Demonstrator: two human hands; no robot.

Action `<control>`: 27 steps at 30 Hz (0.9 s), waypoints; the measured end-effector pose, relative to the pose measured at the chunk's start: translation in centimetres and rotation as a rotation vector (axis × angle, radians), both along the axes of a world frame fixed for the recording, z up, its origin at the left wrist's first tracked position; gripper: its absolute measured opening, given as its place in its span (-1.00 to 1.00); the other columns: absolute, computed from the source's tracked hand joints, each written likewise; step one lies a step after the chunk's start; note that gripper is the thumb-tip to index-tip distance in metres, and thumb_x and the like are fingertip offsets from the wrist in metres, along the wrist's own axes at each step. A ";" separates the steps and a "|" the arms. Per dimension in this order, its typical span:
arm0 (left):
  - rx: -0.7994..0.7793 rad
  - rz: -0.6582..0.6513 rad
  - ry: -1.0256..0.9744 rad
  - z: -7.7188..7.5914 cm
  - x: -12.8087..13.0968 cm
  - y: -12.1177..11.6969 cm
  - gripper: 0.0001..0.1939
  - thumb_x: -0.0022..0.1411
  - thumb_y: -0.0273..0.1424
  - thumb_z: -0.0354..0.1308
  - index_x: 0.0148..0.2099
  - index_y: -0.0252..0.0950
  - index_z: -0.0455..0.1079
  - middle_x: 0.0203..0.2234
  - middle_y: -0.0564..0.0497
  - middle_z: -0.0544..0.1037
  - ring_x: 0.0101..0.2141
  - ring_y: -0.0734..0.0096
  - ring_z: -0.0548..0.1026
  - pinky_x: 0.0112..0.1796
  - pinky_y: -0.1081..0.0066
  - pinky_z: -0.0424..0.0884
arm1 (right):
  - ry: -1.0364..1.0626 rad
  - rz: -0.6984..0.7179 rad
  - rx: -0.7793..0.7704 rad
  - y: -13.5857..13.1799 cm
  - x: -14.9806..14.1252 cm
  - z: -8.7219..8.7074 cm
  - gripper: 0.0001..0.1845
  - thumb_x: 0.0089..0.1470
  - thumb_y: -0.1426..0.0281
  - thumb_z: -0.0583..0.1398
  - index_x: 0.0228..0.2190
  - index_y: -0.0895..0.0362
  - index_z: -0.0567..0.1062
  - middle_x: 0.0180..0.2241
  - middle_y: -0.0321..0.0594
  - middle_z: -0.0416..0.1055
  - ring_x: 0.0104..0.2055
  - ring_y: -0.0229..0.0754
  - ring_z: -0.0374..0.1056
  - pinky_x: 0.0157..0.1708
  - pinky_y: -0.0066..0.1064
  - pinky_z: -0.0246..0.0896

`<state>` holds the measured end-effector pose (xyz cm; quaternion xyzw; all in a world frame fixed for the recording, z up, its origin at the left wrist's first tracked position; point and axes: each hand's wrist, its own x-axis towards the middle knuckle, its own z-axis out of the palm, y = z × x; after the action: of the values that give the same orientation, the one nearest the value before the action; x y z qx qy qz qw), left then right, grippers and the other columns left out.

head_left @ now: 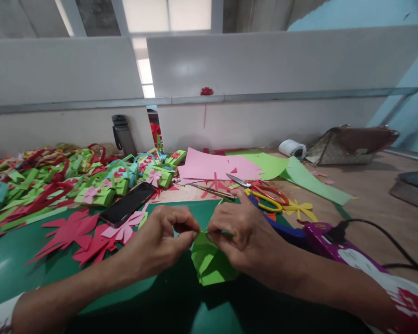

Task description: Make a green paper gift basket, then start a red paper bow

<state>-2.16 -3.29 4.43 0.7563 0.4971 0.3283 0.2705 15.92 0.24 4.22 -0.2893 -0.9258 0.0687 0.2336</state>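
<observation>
While pinched at its top, folded green paper (212,266) is over the table (12,266), toward the near edge.
Left hand (169,236): grip pinching paper's upper edge. Right hand (242,229): grip pinching it just beside.

Daylight enters from the window (167,16) at the top, its panes washed out to near white, and through a narrow bright gap between the pale panels (271,60), which sit in dull grey shade — one soft smear of glare marks them. The green bench (7,250) takes a whitish sheen at the left and sinks into deep shadow below the hands (169,232). Wide-angle stretch draws out the forearms (87,287) toward the lower corners; fine detail is soft — notably in the heaped paper pieces (55,178)
</observation>
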 end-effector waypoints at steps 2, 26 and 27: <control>-0.045 -0.010 0.009 0.0 -0.4 0.1 -0.85 0.03 -0.57 0.00 -0.48 -0.36 0.39 -0.60 0.10 0.40 -0.54 0.54 0.29 -0.51 0.56 0.17 | -0.013 0.005 -0.031 0.1 -0.2 0.0 -0.80 -0.03 0.54 0.11 -0.64 0.16 0.32 -0.56 -0.41 0.30 -0.46 -0.35 0.22 0.05 -0.01 -0.17; 0.465 -0.047 0.145 -2.8 0.8 -0.3 -0.83 0.20 -0.58 -0.04 -0.40 -0.35 0.31 -0.55 0.03 0.41 -0.50 0.51 0.34 -0.45 0.52 0.22 | 0.072 -0.013 -0.017 -0.7 0.2 -1.1 -0.86 -0.02 0.56 0.09 -0.56 0.16 0.32 -0.53 -0.39 0.28 -0.43 -0.33 0.22 0.08 0.04 -0.27; 0.466 -0.043 0.137 -2.9 0.6 -0.4 -0.84 0.20 -0.59 -0.04 -0.40 -0.35 0.30 -0.55 0.03 0.41 -0.49 0.51 0.34 -0.45 0.52 0.22 | 0.066 -0.017 -0.020 -0.7 0.3 -1.0 -0.86 -0.03 0.56 0.09 -0.56 0.15 0.31 -0.53 -0.40 0.27 -0.43 -0.33 0.22 0.08 0.05 -0.28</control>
<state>-1.54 -3.70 1.57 0.8292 0.4090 0.3761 0.0610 16.26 -0.44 3.20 -0.2970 -0.9143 0.0854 0.2619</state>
